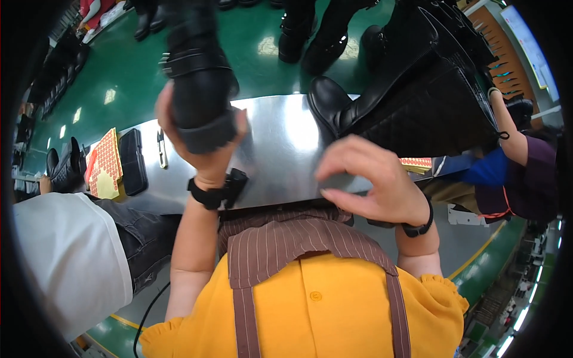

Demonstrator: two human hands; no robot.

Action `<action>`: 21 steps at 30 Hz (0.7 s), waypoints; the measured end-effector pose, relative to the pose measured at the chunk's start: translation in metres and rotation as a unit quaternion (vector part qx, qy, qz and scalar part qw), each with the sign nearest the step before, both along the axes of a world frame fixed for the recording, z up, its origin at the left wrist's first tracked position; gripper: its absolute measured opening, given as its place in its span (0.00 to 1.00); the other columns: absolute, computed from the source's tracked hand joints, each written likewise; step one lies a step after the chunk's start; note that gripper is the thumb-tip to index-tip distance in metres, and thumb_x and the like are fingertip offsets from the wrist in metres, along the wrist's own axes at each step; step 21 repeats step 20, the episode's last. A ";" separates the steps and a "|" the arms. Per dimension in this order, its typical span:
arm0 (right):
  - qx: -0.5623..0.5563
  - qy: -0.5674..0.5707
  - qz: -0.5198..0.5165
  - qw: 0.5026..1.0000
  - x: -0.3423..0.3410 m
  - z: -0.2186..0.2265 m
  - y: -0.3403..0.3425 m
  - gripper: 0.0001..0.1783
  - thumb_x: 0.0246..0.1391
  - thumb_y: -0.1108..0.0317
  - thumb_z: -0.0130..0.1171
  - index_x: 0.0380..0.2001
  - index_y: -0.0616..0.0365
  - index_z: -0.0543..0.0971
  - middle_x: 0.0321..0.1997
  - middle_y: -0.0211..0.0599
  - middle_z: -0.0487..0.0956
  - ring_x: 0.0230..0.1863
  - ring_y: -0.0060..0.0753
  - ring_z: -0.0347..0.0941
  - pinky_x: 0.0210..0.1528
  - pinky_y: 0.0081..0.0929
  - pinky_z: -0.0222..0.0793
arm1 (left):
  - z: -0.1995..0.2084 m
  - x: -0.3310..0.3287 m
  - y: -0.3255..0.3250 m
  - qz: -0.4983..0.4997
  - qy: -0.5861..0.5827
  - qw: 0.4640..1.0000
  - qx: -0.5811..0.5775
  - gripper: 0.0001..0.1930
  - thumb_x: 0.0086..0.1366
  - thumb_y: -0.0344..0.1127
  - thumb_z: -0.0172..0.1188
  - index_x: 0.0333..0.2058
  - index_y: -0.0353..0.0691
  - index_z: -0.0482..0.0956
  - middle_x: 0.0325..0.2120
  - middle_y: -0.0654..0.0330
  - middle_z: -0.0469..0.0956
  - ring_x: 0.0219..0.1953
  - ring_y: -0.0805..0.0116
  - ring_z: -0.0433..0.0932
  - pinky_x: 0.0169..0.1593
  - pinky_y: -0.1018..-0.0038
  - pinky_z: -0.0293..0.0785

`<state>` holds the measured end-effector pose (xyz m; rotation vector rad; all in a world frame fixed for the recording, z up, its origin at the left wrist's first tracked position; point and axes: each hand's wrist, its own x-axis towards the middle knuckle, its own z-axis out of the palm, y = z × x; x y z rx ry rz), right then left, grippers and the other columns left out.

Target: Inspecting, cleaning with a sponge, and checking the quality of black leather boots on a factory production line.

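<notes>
My left hand (206, 167) is wrapped round the foot end of a black boot (200, 98), raised above the metal worktable (268, 155). The boot is blurred, and its shaft points away from me; a metal buckle shows on its strap. My right hand (373, 176) hovers over the table's near edge. Its fingers are curved, with a gap to the thumb, and nothing shows between them. Just beyond it, a tall black boot (412, 95) with a quilted side leans over the table on the right.
On the left of the table lie yellow sheets of red stickers (108, 164), a dark phone-like case (132, 162) and a small cutter-like tool (162, 149). More black boots (295, 33) stand beyond the table. People (71, 256) are close on both sides.
</notes>
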<state>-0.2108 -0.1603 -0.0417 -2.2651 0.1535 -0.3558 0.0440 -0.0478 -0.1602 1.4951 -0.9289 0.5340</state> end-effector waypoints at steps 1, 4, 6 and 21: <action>0.032 0.029 -0.012 0.999 -0.016 -0.003 0.003 0.14 0.42 0.78 0.70 0.36 0.61 0.82 0.38 0.38 0.81 0.41 0.38 0.79 0.45 0.29 0.74 | -0.004 0.004 0.003 -0.002 0.012 1.000 -0.013 0.54 0.40 0.36 0.83 0.64 0.36 0.58 0.57 0.53 0.67 0.58 0.59 0.70 0.63 0.65 0.65; 0.022 0.112 -0.093 0.989 -0.058 -0.007 0.006 0.11 0.42 0.77 0.72 0.32 0.61 0.82 0.34 0.37 0.83 0.36 0.37 0.81 0.41 0.27 0.75 | -0.021 0.004 0.017 0.028 0.089 0.995 0.020 0.56 0.40 0.33 0.84 0.65 0.38 0.56 0.57 0.53 0.66 0.58 0.59 0.69 0.62 0.65 0.67; 0.001 0.069 -0.189 0.980 -0.080 -0.013 0.007 0.09 0.42 0.74 0.74 0.28 0.61 0.83 0.30 0.35 0.82 0.32 0.34 0.80 0.37 0.27 0.74 | -0.030 -0.005 0.033 -0.005 0.147 0.989 0.009 0.54 0.41 0.30 0.82 0.64 0.38 0.55 0.56 0.51 0.65 0.57 0.59 0.71 0.60 0.67 0.70; -0.486 -0.142 -0.356 0.786 -0.063 0.066 -0.028 0.43 0.45 0.59 0.78 0.62 0.58 0.68 0.65 0.38 0.72 0.68 0.44 0.62 0.67 0.38 0.59 | -0.018 -0.021 0.092 0.205 0.111 0.893 0.385 0.45 0.42 0.33 0.80 0.59 0.34 0.64 0.51 0.48 0.72 0.59 0.47 0.68 0.63 0.55 0.61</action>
